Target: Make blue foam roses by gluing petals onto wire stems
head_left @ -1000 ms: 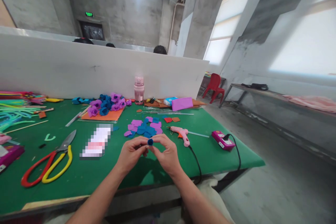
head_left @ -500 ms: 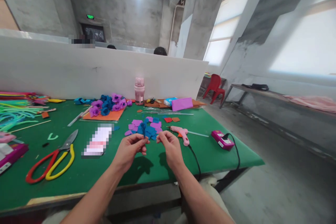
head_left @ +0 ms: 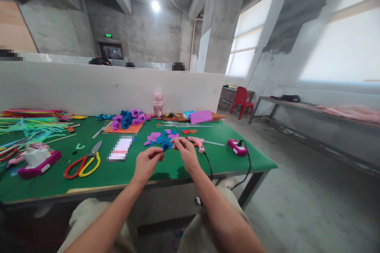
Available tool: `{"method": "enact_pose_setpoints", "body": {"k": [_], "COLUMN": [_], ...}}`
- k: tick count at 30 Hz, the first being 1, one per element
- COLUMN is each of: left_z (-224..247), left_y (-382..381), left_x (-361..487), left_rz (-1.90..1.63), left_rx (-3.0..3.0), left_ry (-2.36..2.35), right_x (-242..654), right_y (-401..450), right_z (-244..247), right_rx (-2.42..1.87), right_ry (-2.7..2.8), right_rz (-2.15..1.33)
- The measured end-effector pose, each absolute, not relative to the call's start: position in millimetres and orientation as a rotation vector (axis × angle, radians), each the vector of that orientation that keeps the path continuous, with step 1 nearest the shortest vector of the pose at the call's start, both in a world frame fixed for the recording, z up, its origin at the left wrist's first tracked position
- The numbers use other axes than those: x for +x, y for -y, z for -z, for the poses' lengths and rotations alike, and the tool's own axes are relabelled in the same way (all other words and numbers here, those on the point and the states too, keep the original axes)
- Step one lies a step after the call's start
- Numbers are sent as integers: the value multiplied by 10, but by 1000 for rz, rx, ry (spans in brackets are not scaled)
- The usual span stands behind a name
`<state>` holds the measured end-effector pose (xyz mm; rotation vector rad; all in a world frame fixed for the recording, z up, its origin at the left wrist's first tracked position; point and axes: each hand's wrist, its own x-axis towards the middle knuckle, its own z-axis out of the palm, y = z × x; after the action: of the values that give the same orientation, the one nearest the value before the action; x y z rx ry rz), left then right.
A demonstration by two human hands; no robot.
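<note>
Pinched between the fingers of my left hand (head_left: pixel 148 162) is a small blue paper flower (head_left: pixel 166 147), held just above the table. My right hand (head_left: pixel 185 152) is closed too, its thumb and fingertips gripping the flower's right edge; whether that edge is a separate petal I cannot tell. Behind the flower lie loose blue paper pieces (head_left: pixel 158 139) and purple paper pieces (head_left: pixel 156 134). A pink glue gun (head_left: pixel 199 142) with a clear glue stick (head_left: pixel 215 143) rests just right of my right hand.
Scissors (head_left: pixel 86 164) and a blurred phone-like item (head_left: pixel 120 149) lie left on the green table (head_left: pixel 124 174). Finished flowers (head_left: pixel 127 119) sit on orange paper beside a pink bottle (head_left: pixel 158 106). A purple power strip (head_left: pixel 237 147) stands right, its black cable (head_left: pixel 248 164) crossing the table's edge.
The view has shifted, showing more of the left table. My right hand has come in from apart to touch the blue flower, which is now tilted lower with its petals facing me.
</note>
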<state>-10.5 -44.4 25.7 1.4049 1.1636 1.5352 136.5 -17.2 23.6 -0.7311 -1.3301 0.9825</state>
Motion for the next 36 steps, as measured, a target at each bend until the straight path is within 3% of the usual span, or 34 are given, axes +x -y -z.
{"method": "enact_pose_setpoints", "body": {"k": [10, 36], "left_z": [15, 76], "left_y": [370, 371], "left_x": [94, 69], "left_rz": [-1553, -1594], "left_rx": [1563, 1897], "left_ry": [-1106, -1059], "right_x": [1438, 1474], "right_y": [302, 278], "right_z": [47, 85], "right_rx": [-605, -659], "right_ry": [1676, 1594], "right_rz": [-791, -787]}}
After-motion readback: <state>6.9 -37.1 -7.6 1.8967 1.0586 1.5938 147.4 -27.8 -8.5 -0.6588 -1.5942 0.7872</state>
